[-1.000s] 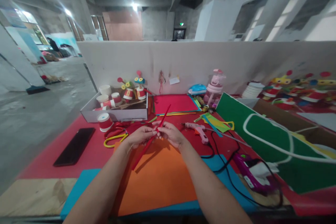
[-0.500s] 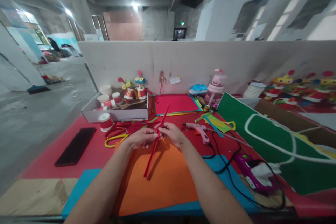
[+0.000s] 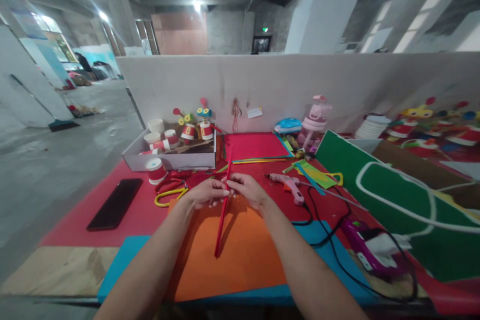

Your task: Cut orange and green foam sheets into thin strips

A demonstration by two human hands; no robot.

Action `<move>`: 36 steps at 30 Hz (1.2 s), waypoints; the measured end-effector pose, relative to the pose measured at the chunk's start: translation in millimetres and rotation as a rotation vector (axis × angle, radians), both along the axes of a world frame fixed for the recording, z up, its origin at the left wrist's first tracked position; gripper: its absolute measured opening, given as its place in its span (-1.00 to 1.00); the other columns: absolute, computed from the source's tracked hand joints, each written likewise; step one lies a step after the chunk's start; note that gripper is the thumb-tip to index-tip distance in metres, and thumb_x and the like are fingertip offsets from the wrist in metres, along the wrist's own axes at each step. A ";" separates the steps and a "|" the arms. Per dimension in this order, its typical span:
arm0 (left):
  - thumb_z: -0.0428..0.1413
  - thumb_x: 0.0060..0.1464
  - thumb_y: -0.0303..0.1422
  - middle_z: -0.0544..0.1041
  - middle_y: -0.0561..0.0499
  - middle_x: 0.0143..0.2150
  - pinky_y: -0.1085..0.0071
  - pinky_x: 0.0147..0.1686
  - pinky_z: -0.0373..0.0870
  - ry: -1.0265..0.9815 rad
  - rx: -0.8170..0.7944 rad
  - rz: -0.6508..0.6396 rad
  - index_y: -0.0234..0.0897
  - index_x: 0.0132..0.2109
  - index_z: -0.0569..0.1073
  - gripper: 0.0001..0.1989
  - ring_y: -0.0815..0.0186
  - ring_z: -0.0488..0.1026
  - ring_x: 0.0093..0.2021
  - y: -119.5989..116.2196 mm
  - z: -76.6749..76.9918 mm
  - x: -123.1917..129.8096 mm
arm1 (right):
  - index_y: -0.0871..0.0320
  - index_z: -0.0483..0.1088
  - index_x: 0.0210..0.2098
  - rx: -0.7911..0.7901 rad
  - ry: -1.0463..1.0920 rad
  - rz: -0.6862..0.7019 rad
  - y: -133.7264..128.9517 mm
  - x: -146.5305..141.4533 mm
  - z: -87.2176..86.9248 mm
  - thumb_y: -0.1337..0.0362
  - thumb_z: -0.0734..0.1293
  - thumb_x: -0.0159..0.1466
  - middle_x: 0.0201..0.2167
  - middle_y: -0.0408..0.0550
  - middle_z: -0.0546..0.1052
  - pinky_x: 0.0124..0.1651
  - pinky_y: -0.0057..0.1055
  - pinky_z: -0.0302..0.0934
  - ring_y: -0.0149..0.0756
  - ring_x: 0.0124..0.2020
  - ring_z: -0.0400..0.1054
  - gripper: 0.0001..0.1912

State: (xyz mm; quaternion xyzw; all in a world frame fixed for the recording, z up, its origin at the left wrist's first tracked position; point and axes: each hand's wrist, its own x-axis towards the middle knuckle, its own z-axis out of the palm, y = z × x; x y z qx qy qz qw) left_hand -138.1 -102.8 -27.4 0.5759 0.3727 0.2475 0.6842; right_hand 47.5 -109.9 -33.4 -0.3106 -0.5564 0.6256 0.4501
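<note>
A long, narrow red paper strip [image 3: 222, 227] is pinched at its middle between the fingertips of my left hand [image 3: 208, 193] and my right hand [image 3: 245, 189]. It appears folded lengthwise, and its lower end reaches down over an orange sheet [image 3: 247, 265]. Both hands hover close together above the top edge of that sheet, which lies on blue sheets [image 3: 123, 260]. Yellow- and red-handled scissors [image 3: 170, 197] rest just left of my left hand. To the right of my right hand lies a pink glue gun [image 3: 288, 184].
A white box [image 3: 168, 162] holds paper cups and cup figures at the back left. A phone [image 3: 115, 204] lies at left, near a red-and-white cup [image 3: 155, 171]. Behind are stacked coloured sheets [image 3: 257, 145]. At right stand a green board [image 3: 375, 210] and a purple power strip [image 3: 369, 252] with cables.
The red strip has turned to a more upright angle between my fingers. The whole view has shifted slightly, and both hands keep their pinch.
</note>
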 end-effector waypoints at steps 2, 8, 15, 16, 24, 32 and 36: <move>0.38 -0.20 -0.06 0.39 0.13 -0.60 0.58 -0.74 0.02 -0.001 0.058 0.074 -0.35 -0.41 0.49 -0.57 0.56 0.20 -0.72 1.3 1.0 1.2 | 0.17 0.48 -0.32 -0.032 0.039 -0.029 0.3 -2.7 -0.4 -0.04 0.50 0.08 -0.53 -0.21 0.46 -0.48 -0.53 0.17 -0.49 -0.55 0.28 -0.60; 0.39 -0.25 -0.06 0.27 0.20 -0.71 0.57 -0.73 -0.11 -0.054 0.183 0.322 -0.33 -0.51 0.40 -0.54 0.58 0.08 -0.74 7.8 1.5 2.5 | 0.13 0.35 -0.38 -0.092 -0.032 -0.071 -0.4 -9.6 -6.1 -0.14 0.49 0.04 -0.61 -0.27 0.40 -0.59 -0.56 0.13 -0.48 -0.62 0.27 -0.51; 0.38 -0.24 -0.04 0.24 0.21 -0.71 0.56 -0.73 -0.14 -0.066 0.191 0.413 -0.32 -0.52 0.40 -0.54 0.59 0.05 -0.75 11.1 2.7 -1.9 | 0.16 0.40 -0.45 -0.032 -0.112 0.009 -6.0 -11.8 -2.5 -0.10 0.48 0.06 -0.65 -0.28 0.36 -0.68 -0.58 -0.10 -0.57 -0.69 0.11 -0.55; 0.38 -0.23 -0.03 0.25 0.20 -0.71 0.56 -0.72 -0.13 -0.058 0.193 0.398 -0.33 -0.51 0.41 -0.54 0.59 0.05 -0.75 10.8 2.7 -2.0 | 0.16 0.40 -0.45 -0.037 -0.107 -0.001 -5.7 -13.3 -3.6 -0.10 0.49 0.06 -0.65 -0.28 0.36 -0.68 -0.58 -0.10 -0.57 -0.70 0.10 -0.56; 0.37 -0.18 -0.06 0.32 0.16 -0.70 0.57 -0.69 -0.04 -0.057 0.193 0.362 -0.35 -0.44 0.49 -0.58 0.56 0.14 -0.73 12.9 -1.4 -4.5 | 0.17 0.42 -0.48 -0.080 -0.160 0.006 -9.5 -25.7 -13.5 -0.08 0.40 0.14 -0.77 -0.29 0.30 -0.70 -0.57 -0.06 -0.55 -0.75 0.07 -0.59; 0.44 -0.31 -0.16 0.39 0.14 -0.68 0.59 -0.66 0.17 -0.205 0.067 0.440 -0.34 -0.46 0.45 -0.59 0.51 0.30 -0.68 14.1 3.8 -8.7 | 0.14 0.44 -0.31 0.028 -0.197 -0.107 0.2 -20.0 -17.3 -0.04 0.27 0.25 -0.57 -0.20 0.42 -0.64 -0.53 0.05 -0.48 -0.67 0.19 -0.64; 0.45 -0.34 -0.21 0.35 0.17 -0.68 0.61 -0.68 0.20 -0.239 -0.005 0.471 -0.34 -0.47 0.43 -0.59 0.52 0.30 -0.68 14.1 6.3 -8.5 | 0.08 0.42 -0.18 0.469 -0.307 -0.319 4.4 -11.4 -13.7 0.28 0.33 0.21 -0.27 -0.13 0.48 -0.35 -0.47 0.25 -0.40 -0.39 0.34 -0.83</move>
